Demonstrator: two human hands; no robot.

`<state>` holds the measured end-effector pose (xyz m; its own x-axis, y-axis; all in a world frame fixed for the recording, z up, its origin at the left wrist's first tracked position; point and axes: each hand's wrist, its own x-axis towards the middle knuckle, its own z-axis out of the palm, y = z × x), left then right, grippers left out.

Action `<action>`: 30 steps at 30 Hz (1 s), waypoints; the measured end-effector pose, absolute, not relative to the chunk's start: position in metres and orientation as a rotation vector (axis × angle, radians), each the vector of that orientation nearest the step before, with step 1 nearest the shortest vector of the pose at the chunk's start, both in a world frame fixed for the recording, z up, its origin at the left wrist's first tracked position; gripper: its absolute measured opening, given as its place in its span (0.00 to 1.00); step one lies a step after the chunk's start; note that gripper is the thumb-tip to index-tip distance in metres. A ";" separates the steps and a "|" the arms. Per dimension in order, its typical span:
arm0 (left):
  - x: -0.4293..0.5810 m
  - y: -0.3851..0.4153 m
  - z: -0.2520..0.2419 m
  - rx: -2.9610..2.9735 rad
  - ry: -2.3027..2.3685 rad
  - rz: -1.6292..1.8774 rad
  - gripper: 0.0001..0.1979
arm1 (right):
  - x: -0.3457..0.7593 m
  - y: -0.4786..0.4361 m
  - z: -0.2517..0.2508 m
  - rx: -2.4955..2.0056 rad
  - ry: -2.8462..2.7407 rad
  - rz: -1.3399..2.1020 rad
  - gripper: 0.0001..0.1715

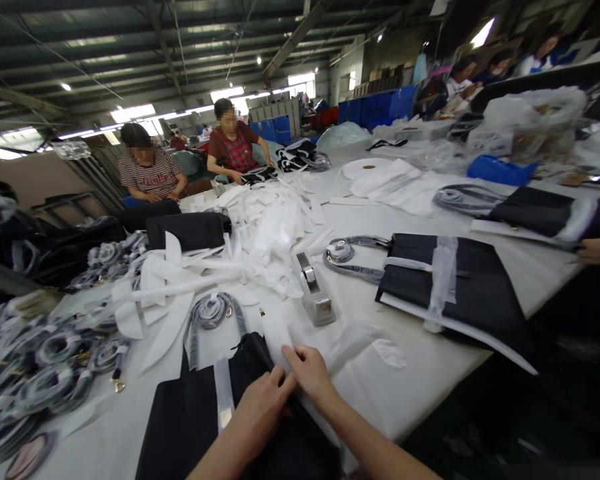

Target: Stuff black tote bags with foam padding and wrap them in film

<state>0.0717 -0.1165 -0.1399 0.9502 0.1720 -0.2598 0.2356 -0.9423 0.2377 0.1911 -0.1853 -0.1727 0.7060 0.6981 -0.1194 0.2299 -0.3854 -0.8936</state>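
I'm on both hands down here, right at the near edge of my view. The left hand (261, 408) lies over the black bag (180, 417), fingers curled inward; the right hand (310, 375) meets it from the other side, thumb and forefinger drawn close together at the white strip (276, 327). Whether either one truly pinches anything, I can't tell: the fingertips hide each other. The bag sits directly under my left hand and spreads out to its left, a band of clear tape (224, 390) across it, the wrapped strap (213, 311) coiled just beyond. Past the fingers, there's the tape dispenser (316, 297) upright on the table (430, 377); over right, a second bag (460, 287). Farther back, white scraps (260, 207) in a heap, and behind those, a person in a plaid apron (237, 150).
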 end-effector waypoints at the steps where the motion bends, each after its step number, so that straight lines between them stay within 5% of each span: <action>1: 0.068 -0.112 -0.142 2.765 0.248 -0.311 0.30 | 0.190 -0.186 -0.177 -1.956 -0.692 0.584 0.23; 6: 0.060 -0.088 -0.136 2.640 0.110 -0.201 0.27 | 0.183 -0.193 -0.186 -1.980 -0.673 0.467 0.20; 13: 0.094 -0.046 -0.112 3.131 0.070 -0.281 0.10 | 0.175 -0.193 -0.198 -1.963 -0.723 0.330 0.23; 20: 0.100 -0.017 -0.131 2.955 0.061 -0.454 0.22 | 0.177 -0.193 -0.206 -2.048 -0.690 0.248 0.20; 30: 0.068 -0.021 -0.162 2.924 0.307 -0.130 0.19 | 0.174 -0.192 -0.202 -2.051 -0.710 0.242 0.18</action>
<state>0.0684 -0.0209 -0.1624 0.9746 0.1967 -0.1073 0.2142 -0.9587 0.1872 0.1738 -0.1924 -0.2024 0.8140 0.5719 0.1020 0.3907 -0.4089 -0.8247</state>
